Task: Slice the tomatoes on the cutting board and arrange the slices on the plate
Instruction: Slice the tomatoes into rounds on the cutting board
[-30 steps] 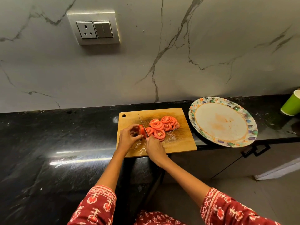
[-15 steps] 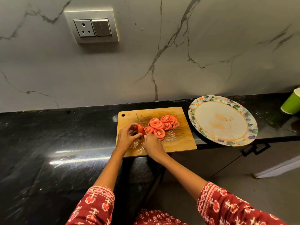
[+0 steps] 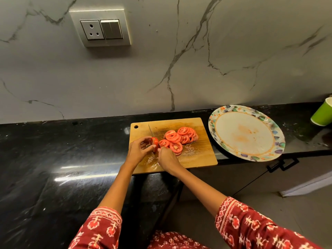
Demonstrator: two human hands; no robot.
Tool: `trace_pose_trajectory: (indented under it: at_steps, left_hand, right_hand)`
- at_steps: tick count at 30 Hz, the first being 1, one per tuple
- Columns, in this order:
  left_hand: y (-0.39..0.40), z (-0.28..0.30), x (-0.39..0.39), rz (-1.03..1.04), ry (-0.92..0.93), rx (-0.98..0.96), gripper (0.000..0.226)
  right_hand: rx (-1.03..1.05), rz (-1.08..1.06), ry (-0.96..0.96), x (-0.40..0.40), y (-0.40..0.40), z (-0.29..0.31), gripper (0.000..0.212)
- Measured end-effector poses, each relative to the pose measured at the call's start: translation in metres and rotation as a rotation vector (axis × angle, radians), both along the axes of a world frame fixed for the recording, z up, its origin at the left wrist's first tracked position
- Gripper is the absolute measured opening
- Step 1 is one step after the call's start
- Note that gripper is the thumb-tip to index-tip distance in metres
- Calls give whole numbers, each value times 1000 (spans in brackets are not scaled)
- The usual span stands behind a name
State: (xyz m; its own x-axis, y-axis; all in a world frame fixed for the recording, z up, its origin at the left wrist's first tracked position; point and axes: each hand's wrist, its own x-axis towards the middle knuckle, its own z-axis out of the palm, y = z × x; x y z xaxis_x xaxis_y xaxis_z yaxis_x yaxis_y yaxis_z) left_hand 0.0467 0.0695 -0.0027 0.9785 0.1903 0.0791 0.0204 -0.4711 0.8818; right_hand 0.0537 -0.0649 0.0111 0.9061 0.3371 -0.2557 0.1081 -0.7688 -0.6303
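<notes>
A wooden cutting board [image 3: 201,159] lies on the black counter. On it my left hand [image 3: 137,151] pinches the remaining end piece of a red tomato [image 3: 154,141]. My right hand [image 3: 167,160] grips a knife [image 3: 152,133] whose blade stands against the right side of that piece, tip pointing away from me. Several cut tomato slices [image 3: 179,138] lie overlapping in a heap just right of the blade. A round plate [image 3: 215,123] with a patterned rim sits right of the board, its white centre bare apart from orange stains.
A green cup [image 3: 322,115] stands at the far right of the counter [image 3: 53,150]. The plate overhangs the counter's front edge above a cabinet handle [image 3: 282,165]. A marble wall with a socket and switch [image 3: 101,26] rises behind.
The knife has worked back and forth through the tomato piece under my left fingers. The pile of slices and the plate have stayed put; the view shifted slightly.
</notes>
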Motion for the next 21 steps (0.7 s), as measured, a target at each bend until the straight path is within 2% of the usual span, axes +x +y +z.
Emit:
trace_pose_trajectory:
  at_steps: [5, 9, 13, 16, 21]
  left_hand:
    - [-1, -4, 0, 48, -36, 7, 38]
    - [2, -3, 0, 54, -40, 2, 36]
    - [3, -3, 0, 63, -40, -8, 34]
    - [0, -1, 0, 35, -33, -10, 33]
    - [-4, -2, 2, 17, -54, 2, 32]
  right_hand:
    - [-11, 56, 82, 5, 3, 11, 31]
    - [-21, 108, 114, 1, -1, 19, 38]
    - [-23, 90, 87, -6, -2, 21, 38]
    - [-34, 59, 111, 0, 4, 25, 28]
    - [-44, 55, 118, 0, 3, 25, 30]
